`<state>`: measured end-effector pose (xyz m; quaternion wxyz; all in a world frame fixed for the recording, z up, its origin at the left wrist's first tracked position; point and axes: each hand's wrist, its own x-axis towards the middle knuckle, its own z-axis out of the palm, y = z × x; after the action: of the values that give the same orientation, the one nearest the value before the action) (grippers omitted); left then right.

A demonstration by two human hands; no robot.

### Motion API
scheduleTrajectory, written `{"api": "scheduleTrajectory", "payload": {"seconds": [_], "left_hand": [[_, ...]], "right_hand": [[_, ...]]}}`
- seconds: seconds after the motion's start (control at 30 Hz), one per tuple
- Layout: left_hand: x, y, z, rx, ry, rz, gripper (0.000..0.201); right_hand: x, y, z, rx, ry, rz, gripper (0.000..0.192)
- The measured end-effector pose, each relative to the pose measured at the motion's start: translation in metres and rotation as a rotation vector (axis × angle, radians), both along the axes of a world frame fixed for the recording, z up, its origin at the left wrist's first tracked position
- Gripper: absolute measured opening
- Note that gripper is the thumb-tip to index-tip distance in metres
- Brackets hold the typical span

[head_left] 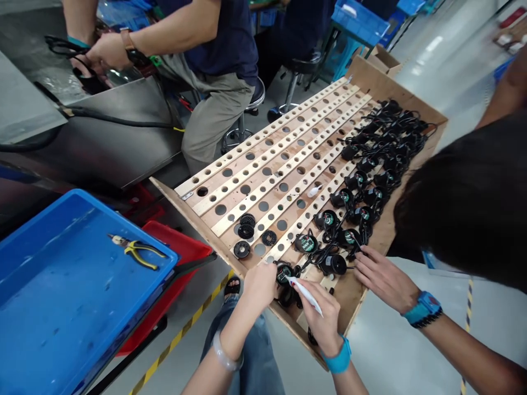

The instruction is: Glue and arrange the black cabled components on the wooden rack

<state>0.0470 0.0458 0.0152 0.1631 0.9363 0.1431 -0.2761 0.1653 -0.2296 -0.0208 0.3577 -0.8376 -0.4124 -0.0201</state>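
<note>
Lying slantwise across the right hand (pixel 323 318), a white pen-like tool (pixel 304 293) runs its long axis from upper left to lower right, its tip toward the left hand (pixel 259 282) and the small black fan (pixel 284 272) at the near edge of the wooden rack (pixel 288 159). The right hand's fingers curl round the tool and pinch it. The left hand rests half-closed at the rack's near edge, fingertips touching the fan; whether it grips the fan I cannot tell.

Just beyond, more black fans (pixel 329 219) with green round labels sit in rows along the rack's right side, their black cables (pixel 391 131) bunched toward the far end. The label writing is too small to read. Slotted black discs (pixel 247 225) lie loose on the drilled slats to the left.

Another person's hand (pixel 385 280), wearing a blue wristband (pixel 422 310), lies flat on the rack's near right corner. At the left stands a blue tray (pixel 49 307) holding yellow-handled pliers (pixel 138 251), above a red bin (pixel 181 249). A seated person (pixel 214 71) works at the metal table (pixel 115 137) beyond.
</note>
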Motion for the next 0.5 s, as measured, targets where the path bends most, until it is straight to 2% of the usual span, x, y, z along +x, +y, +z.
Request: {"api": "scheduleTrajectory", "payload": {"seconds": [0.1, 0.17, 0.23, 0.27, 0.33, 0.4, 0.5], "left_hand": [[0.000, 0.001, 0.000, 0.002, 0.004, 0.003, 0.022], [0.000, 0.000, 0.001, 0.008, 0.011, 0.004, 0.022], [0.001, 0.000, 0.003, 0.010, 0.017, 0.004, 0.023], [0.001, 0.000, 0.005, 0.009, 0.023, 0.006, 0.024], [0.002, -0.001, 0.006, 0.004, 0.025, 0.005, 0.026], [0.002, -0.002, 0.006, 0.004, 0.019, 0.009, 0.025], [0.002, -0.002, 0.005, 0.009, 0.009, 0.011, 0.024]], "right_hand": [[0.045, -0.031, 0.019, -0.092, -0.031, 0.165, 0.037], [0.044, -0.029, 0.023, -0.105, -0.054, 0.203, 0.035], [0.015, -0.006, 0.018, -0.042, -0.066, 0.141, 0.034], [-0.006, 0.011, 0.013, 0.022, -0.073, 0.054, 0.039], [-0.053, 0.049, 0.004, 0.128, -0.063, -0.064, 0.031], [-0.091, 0.080, -0.003, 0.171, -0.039, -0.075, 0.026], [-0.116, 0.103, -0.006, 0.257, -0.007, -0.110, 0.036]]}}
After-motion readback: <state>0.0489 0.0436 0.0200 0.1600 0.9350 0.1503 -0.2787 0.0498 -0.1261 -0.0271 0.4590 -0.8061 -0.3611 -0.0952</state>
